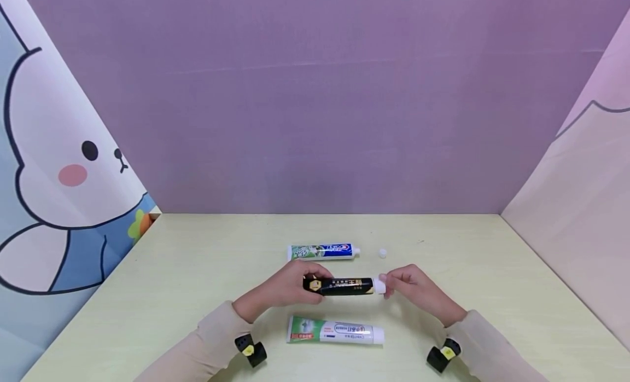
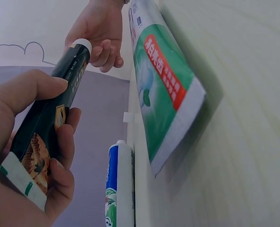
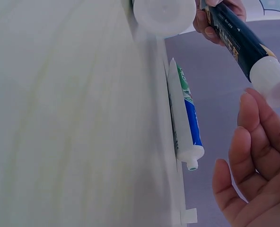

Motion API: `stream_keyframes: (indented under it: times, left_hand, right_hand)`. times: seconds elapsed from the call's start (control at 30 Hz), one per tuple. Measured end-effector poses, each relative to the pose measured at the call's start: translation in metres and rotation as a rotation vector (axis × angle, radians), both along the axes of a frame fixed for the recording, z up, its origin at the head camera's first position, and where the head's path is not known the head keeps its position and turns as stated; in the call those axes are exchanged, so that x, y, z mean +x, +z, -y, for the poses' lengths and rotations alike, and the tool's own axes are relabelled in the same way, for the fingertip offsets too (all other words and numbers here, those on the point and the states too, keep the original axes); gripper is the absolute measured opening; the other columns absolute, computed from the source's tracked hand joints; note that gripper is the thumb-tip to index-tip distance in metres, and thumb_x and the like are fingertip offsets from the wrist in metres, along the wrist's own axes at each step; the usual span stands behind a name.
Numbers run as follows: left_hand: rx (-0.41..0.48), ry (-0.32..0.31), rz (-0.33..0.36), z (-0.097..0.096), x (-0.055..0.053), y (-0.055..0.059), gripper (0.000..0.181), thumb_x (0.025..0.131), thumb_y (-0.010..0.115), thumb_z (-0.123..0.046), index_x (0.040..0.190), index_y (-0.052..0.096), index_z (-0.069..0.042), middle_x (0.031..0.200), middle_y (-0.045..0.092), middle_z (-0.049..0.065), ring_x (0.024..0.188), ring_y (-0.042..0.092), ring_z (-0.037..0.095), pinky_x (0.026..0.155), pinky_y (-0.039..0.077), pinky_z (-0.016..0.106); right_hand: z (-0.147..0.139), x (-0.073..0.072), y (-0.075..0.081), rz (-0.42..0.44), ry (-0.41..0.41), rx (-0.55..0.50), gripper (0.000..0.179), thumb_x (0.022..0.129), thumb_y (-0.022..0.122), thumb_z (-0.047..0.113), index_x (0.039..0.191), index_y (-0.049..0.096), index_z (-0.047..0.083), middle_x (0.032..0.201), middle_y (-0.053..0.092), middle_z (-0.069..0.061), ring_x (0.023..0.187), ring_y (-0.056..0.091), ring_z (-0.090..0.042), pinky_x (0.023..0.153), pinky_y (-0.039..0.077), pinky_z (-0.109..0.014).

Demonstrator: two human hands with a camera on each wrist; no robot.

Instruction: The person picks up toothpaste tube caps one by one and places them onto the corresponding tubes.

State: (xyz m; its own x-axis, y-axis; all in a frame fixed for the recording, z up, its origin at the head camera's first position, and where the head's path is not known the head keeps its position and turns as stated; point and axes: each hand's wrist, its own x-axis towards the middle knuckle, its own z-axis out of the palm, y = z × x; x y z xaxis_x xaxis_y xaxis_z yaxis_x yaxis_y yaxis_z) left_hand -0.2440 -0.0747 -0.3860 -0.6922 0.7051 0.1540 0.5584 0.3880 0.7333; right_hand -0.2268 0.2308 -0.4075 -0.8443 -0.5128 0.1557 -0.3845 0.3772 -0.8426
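Tabletop (image 1: 492, 250), roomy toward edges (image 1: 561, 282) — left fingers (image 2: 65, 142) round black tube (image 1: 344, 286), right fingers (image 3: 249, 111) — hold unclear

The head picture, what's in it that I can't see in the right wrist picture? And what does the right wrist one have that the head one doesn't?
Only the head view shows the cartoon animal face and the printed front of the green-and-white tube.

Only the right wrist view shows the flat round end of that tube's cap.

Both show the black tube in the left hand, the right hand at its white cap, and the blue-and-green tube with its nozzle bare.
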Motion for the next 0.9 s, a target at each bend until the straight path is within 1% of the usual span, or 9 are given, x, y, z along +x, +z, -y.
stream_keyframes:
  times: [0.1,0.27,0.43,0.53,0.6,0.7,0.73,0.8,0.9]
  left_hand:
    - [-0.006,-0.004,-0.011,-0.0002,0.0009,0.0009,0.036,0.075,0.073,-0.011,0.111,0.067,-0.008,0.103,0.068,0.0,0.091,0.057,0.006,0.084,0.045,0.024]
    - [-0.009,-0.01,-0.02,-0.0004,0.001,0.0005,0.036,0.075,0.073,-0.012,0.111,0.067,-0.009,0.103,0.068,-0.002,0.093,0.057,0.007,0.085,0.045,0.025]
    - [-0.01,0.002,-0.013,0.0002,0.0005,-0.0014,0.037,0.076,0.074,-0.013,0.112,0.067,-0.01,0.105,0.068,-0.002,0.096,0.057,0.009,0.087,0.044,0.027]
    - [-0.016,0.011,-0.014,0.0008,0.001,-0.001,0.037,0.076,0.074,-0.013,0.112,0.067,-0.01,0.105,0.068,-0.003,0.097,0.057,0.01,0.087,0.044,0.027]
    - [-0.02,0.014,-0.017,0.0011,0.0015,-0.0005,0.037,0.076,0.074,-0.013,0.112,0.067,-0.01,0.105,0.068,-0.003,0.097,0.057,0.01,0.087,0.044,0.027]
    - [-0.022,0.018,-0.018,0.0015,0.0022,0.0002,0.036,0.076,0.074,-0.013,0.111,0.067,-0.01,0.103,0.068,-0.003,0.096,0.056,0.01,0.086,0.044,0.027]
    - [-0.022,0.019,-0.021,0.0018,0.0024,0.0003,0.036,0.076,0.074,-0.014,0.111,0.067,-0.01,0.104,0.068,-0.003,0.096,0.056,0.01,0.086,0.044,0.027]
    - [-0.02,0.019,-0.019,0.0023,0.0028,0.0004,0.036,0.076,0.074,-0.014,0.111,0.067,-0.01,0.104,0.068,-0.003,0.096,0.056,0.01,0.086,0.044,0.027]
    - [-0.017,0.022,-0.016,0.0029,0.0035,0.0009,0.037,0.076,0.074,-0.013,0.111,0.067,-0.01,0.104,0.068,-0.003,0.096,0.056,0.01,0.086,0.044,0.027]
  right_hand:
    - [0.0001,0.0006,0.0001,0.023,-0.016,0.016,0.038,0.1,0.046,0.022,0.071,0.066,0.006,0.077,0.069,-0.007,0.081,0.059,-0.011,0.078,0.04,-0.033]
    - [0.0005,0.0017,0.0008,0.04,-0.004,0.017,0.042,0.101,0.043,0.022,0.067,0.061,0.005,0.073,0.068,-0.007,0.079,0.063,-0.015,0.08,0.041,-0.034]
    - [-0.0002,0.0025,0.0045,0.097,0.032,0.006,0.047,0.104,0.034,0.024,0.073,0.062,0.001,0.077,0.069,-0.009,0.083,0.067,-0.02,0.084,0.044,-0.033]
    - [-0.0022,0.0031,0.0063,0.116,0.014,0.002,0.045,0.104,0.032,0.025,0.085,0.064,0.0,0.082,0.067,-0.01,0.085,0.063,-0.021,0.082,0.046,-0.031]
    - [-0.0032,0.0032,0.0061,0.104,-0.004,-0.002,0.037,0.103,0.036,0.024,0.096,0.065,0.002,0.091,0.066,-0.009,0.088,0.06,-0.018,0.082,0.047,-0.03]
    - [-0.0031,0.0044,0.0052,0.057,-0.019,0.003,0.023,0.098,0.05,0.021,0.108,0.063,0.005,0.103,0.062,-0.009,0.092,0.057,-0.016,0.081,0.047,-0.03]
    - [-0.0028,0.0044,0.0045,0.037,-0.013,0.0,0.022,0.096,0.055,0.02,0.11,0.062,0.006,0.106,0.062,-0.009,0.093,0.056,-0.016,0.082,0.047,-0.03]
    - [-0.0015,0.0053,0.0043,0.006,-0.016,0.002,0.026,0.09,0.064,0.019,0.112,0.06,0.008,0.111,0.06,-0.007,0.095,0.056,-0.016,0.083,0.046,-0.03]
    - [-0.0005,0.005,0.0021,-0.057,0.0,-0.016,0.032,0.084,0.071,0.018,0.112,0.059,0.009,0.109,0.059,-0.005,0.095,0.056,-0.015,0.085,0.046,-0.031]
